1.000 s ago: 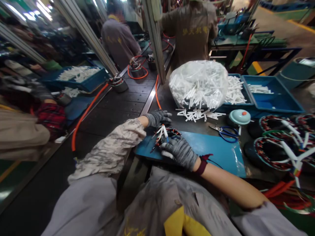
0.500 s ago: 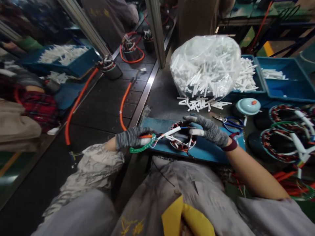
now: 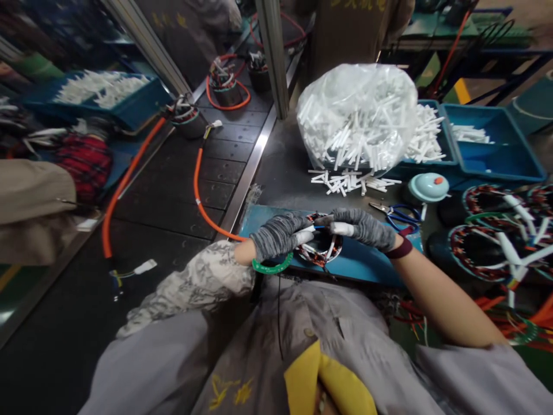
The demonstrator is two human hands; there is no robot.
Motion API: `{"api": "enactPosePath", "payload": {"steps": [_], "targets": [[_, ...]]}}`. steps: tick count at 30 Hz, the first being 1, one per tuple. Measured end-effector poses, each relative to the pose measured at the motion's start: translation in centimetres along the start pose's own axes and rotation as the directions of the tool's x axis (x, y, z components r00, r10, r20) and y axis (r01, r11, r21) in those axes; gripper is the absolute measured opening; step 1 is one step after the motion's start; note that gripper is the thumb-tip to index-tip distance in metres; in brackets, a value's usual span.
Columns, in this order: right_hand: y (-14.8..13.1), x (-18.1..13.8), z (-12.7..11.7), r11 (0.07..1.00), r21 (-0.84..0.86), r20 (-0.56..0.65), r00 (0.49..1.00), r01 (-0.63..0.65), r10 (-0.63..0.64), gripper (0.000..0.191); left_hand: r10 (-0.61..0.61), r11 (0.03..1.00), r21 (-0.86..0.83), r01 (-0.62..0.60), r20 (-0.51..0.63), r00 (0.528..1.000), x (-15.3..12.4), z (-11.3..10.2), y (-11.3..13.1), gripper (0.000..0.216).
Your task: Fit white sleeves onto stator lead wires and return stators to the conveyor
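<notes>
A motor stator (image 3: 323, 262) with copper windings and white sleeves sits on the blue work mat (image 3: 363, 268). My left hand (image 3: 280, 235), in a grey striped glove, is closed over the stator's left side, its fingertips pinching a white sleeve that they mostly cover. Facing it, my right hand (image 3: 365, 229) pinches a thin blue wire (image 3: 318, 227) that comes out of the sleeve. The fingertips of both hands nearly meet above the stator. Under my left hand hangs a green curved strip (image 3: 273, 268), and an orange cable (image 3: 209, 216) runs to that hand from the left.
Blue-handled pliers (image 3: 404, 216) and a pale turquoise round container (image 3: 428, 188) lie to the right, near more stators (image 3: 475, 253). Behind are a bag of white sleeves (image 3: 358, 115) and a blue bin (image 3: 496, 153). A conveyor (image 3: 168, 190) passes on the left, with a co-worker's sleeve (image 3: 84, 161) beyond.
My left hand has moved right, from the green strip and cable end onto the white sleeve, drawing the orange cable along. My right hand stays about where it was, with the wire.
</notes>
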State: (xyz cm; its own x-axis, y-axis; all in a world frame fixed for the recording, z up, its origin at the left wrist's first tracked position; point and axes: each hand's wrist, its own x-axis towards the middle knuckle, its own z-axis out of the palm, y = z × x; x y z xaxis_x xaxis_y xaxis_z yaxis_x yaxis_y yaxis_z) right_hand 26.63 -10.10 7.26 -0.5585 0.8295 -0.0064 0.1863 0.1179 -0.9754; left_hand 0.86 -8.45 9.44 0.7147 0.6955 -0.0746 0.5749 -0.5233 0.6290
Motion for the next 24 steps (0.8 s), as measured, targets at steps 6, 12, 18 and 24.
{"api": "enactPosePath", "payload": {"steps": [6,12,18,24], "targets": [[-1.4,1.5,1.0,0.981,-0.192,0.031,0.999,0.028,-0.022,0.041,-0.109,0.977,-0.193,0.092,-0.078,0.991,-1.4,0.8,0.3,0.034],[-0.7,1.7,1.1,0.985,-0.172,-0.031,0.999,0.012,-0.018,0.046,-0.07,0.878,-0.475,0.065,0.007,0.998,-1.2,0.5,0.2,0.036],[-0.8,1.6,1.2,0.968,-0.245,0.005,0.998,0.057,-0.057,0.055,-0.041,0.897,-0.438,0.06,0.051,0.998,-0.9,0.4,-0.5,0.038],[-1.2,1.1,1.6,0.812,-0.55,0.033,0.976,0.197,-0.214,0.059,-0.031,0.942,-0.317,0.111,0.246,0.969,0.8,-1.8,-0.1,0.05]]}}
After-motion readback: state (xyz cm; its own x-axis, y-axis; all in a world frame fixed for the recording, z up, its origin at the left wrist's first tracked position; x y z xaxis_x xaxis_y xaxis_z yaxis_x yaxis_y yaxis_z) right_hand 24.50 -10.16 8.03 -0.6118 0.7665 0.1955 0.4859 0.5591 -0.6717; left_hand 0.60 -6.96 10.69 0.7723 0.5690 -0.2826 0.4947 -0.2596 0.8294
